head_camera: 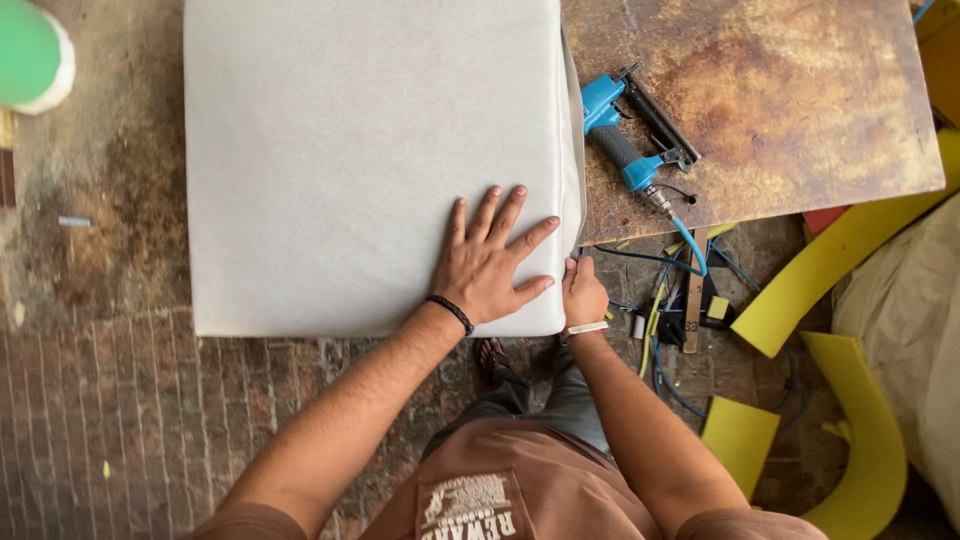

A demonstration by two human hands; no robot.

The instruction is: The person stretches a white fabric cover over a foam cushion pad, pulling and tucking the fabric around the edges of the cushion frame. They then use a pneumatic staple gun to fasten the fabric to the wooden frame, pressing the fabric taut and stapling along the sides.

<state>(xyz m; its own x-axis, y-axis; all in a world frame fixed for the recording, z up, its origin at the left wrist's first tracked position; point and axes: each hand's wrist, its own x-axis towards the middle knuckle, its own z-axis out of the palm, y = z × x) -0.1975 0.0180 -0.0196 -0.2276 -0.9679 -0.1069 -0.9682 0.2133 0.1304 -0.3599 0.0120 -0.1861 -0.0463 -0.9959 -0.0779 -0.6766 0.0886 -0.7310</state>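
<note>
A large white fabric-covered cushion (pixel 340 140) lies flat on a worn brown table (pixel 800 100). My left hand (pixel 490 262), with a black wristband, presses flat on the cushion's near right corner, fingers spread. My right hand (pixel 582 292) grips the cushion's right edge at that corner, pinching the fabric at the side. A blue pneumatic staple gun (pixel 632 135) lies on the table just right of the cushion, its blue air hose (pixel 690 240) trailing off the table edge.
Yellow foam offcuts (pixel 830 260) and curved strips (pixel 870 440) lie on the floor at right, with tangled cables (pixel 665 330) beside my legs. A beige sack (pixel 910 320) sits far right. A green and white round object (pixel 30 55) shows at top left. Brick floor (pixel 120 420) below.
</note>
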